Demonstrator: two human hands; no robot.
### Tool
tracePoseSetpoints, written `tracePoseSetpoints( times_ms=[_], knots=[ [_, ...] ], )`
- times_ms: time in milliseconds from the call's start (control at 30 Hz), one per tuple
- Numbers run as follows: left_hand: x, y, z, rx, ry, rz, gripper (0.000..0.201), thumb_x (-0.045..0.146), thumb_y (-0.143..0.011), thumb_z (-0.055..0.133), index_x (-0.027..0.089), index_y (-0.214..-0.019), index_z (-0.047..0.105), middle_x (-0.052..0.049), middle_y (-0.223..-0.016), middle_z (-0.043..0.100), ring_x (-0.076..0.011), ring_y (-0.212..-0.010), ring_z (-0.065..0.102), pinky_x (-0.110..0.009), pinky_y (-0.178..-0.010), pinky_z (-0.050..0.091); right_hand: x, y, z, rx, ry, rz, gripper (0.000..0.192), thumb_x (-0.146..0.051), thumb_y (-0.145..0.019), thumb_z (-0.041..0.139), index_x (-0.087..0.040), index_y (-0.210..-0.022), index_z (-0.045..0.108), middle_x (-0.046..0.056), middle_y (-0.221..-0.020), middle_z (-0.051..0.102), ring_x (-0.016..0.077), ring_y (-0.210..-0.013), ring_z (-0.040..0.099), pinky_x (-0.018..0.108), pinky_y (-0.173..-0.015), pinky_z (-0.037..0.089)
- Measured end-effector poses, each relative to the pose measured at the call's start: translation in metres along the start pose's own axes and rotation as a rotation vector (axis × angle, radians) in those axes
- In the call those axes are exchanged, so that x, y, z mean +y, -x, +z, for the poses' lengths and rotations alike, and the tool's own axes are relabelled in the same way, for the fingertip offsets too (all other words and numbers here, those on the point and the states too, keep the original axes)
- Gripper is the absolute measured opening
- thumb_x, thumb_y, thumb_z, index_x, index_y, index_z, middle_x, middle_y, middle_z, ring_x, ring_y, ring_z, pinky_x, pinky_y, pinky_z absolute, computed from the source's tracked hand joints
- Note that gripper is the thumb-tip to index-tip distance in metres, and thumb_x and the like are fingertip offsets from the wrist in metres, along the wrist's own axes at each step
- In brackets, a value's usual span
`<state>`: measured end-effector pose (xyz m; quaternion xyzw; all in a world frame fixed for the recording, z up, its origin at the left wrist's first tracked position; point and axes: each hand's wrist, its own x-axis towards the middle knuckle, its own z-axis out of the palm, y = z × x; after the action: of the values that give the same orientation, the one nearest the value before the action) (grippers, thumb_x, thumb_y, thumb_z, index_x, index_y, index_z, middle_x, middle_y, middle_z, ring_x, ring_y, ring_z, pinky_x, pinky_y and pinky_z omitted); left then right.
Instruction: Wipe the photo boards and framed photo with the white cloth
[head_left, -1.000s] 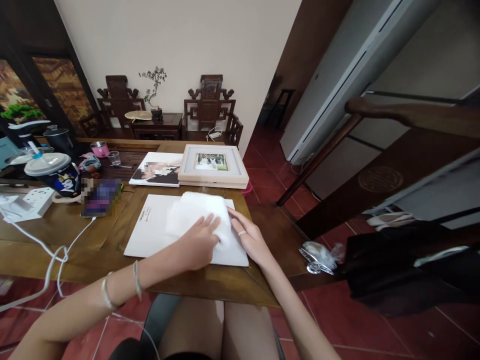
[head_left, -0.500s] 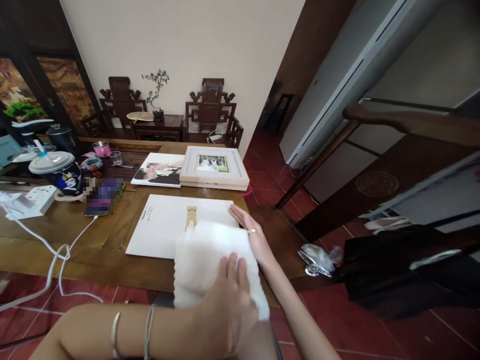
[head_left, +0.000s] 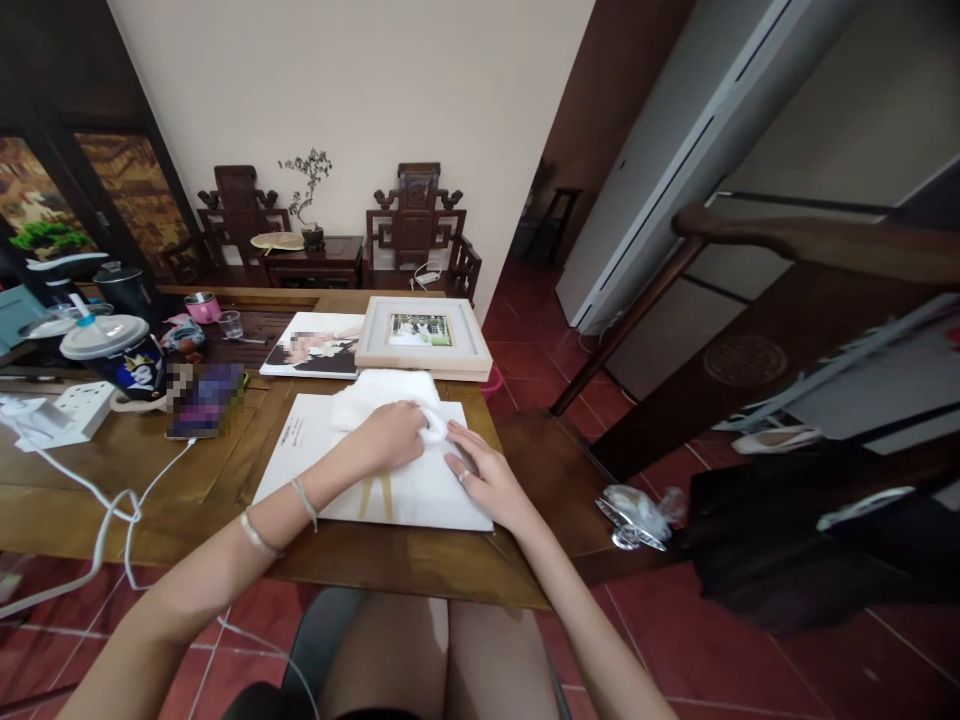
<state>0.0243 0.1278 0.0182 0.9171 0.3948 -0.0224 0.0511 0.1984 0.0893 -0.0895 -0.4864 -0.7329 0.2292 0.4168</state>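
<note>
Left hand [head_left: 391, 436] pressed flat-fingered on a white cloth [head_left: 382, 392], fingers curled loosely over its near edge, not clenched. Cloth bunched at the far edge of a white board [head_left: 420, 495] lying flat on the wooden table [head_left: 150, 470], lapping just past the board toward a framed photo [head_left: 422, 337]. Right hand [head_left: 485, 484] spread open and laid palm down on the board's right side, holding nothing, a ring on one finger, fingertips just beside the cloth. Tan mark on the board partly hidden under the left wrist.

Framed photo just beyond the cloth, resting on the table's far right corner; a flat photo print [head_left: 315, 345] touching its left side. Further left, a phone [head_left: 205, 398] with a white cable [head_left: 112, 510] trailing off the table edge, a white power strip [head_left: 79, 408], a lidded cup [head_left: 116, 350], a small pink pot [head_left: 202, 306] and a glass. Nothing lying between the hands and the board. To the right, off the table, a crumpled plastic wrapper [head_left: 637, 510] on a dark bench. Two carved chairs and a small plant against the far wall.
</note>
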Motion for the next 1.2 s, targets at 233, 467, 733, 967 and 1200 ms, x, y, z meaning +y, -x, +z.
tracePoseSetpoints(
  times_ms=[233,467,733,967,1200],
  knots=[
    [0.011,-0.043,-0.004,0.005,0.048,0.119,0.027,0.010,-0.081,0.045,0.013,-0.087,0.070,-0.009,-0.095,0.073,-0.0214,-0.089,0.066,-0.026,-0.079,0.049,-0.008,-0.001,-0.003,-0.001,0.022,-0.003,0.034,-0.029,-0.088,0.048,-0.023,-0.119,0.061,0.011,-0.119,0.064,0.0275,-0.115,0.057,0.045,-0.100,0.043],
    [-0.020,-0.025,0.014,0.034,-0.018,0.036,0.035,0.005,-0.083,0.038,0.007,-0.100,0.068,-0.017,-0.117,0.065,-0.0250,-0.109,0.060,-0.034,-0.094,0.046,-0.001,0.000,0.000,-0.006,-0.014,0.042,0.043,-0.029,-0.086,0.051,-0.022,-0.127,0.057,0.011,-0.138,0.052,0.0265,-0.133,0.043,0.049,-0.112,0.031],
    [0.051,0.069,0.040,-0.064,-0.227,0.117,0.033,0.020,-0.081,0.057,0.012,-0.111,0.068,-0.021,-0.147,0.036,-0.0408,-0.134,0.036,-0.058,-0.103,0.034,0.002,0.002,-0.001,-0.011,0.000,0.017,0.048,-0.018,-0.080,0.048,-0.021,-0.127,0.057,0.011,-0.137,0.054,0.0261,-0.133,0.043,0.050,-0.112,0.031],
    [0.055,0.084,0.031,-0.100,-0.158,0.153,0.033,0.020,-0.083,0.053,0.014,-0.112,0.068,-0.018,-0.147,0.038,-0.0350,-0.134,0.038,-0.049,-0.103,0.039,0.002,0.002,-0.002,-0.023,-0.006,0.000,0.052,-0.015,-0.079,0.047,-0.022,-0.130,0.055,0.010,-0.138,0.053,0.0249,-0.133,0.042,0.050,-0.113,0.030],
    [-0.004,0.008,0.022,-0.057,-0.098,0.004,0.040,0.005,-0.080,0.045,0.008,-0.116,0.063,-0.018,-0.152,0.029,-0.0322,-0.142,0.024,-0.052,-0.110,0.028,0.002,0.001,0.000,0.000,-0.023,0.038,0.043,-0.026,-0.085,0.052,-0.025,-0.128,0.057,0.009,-0.138,0.054,0.0260,-0.132,0.044,0.051,-0.112,0.032]
  ],
)
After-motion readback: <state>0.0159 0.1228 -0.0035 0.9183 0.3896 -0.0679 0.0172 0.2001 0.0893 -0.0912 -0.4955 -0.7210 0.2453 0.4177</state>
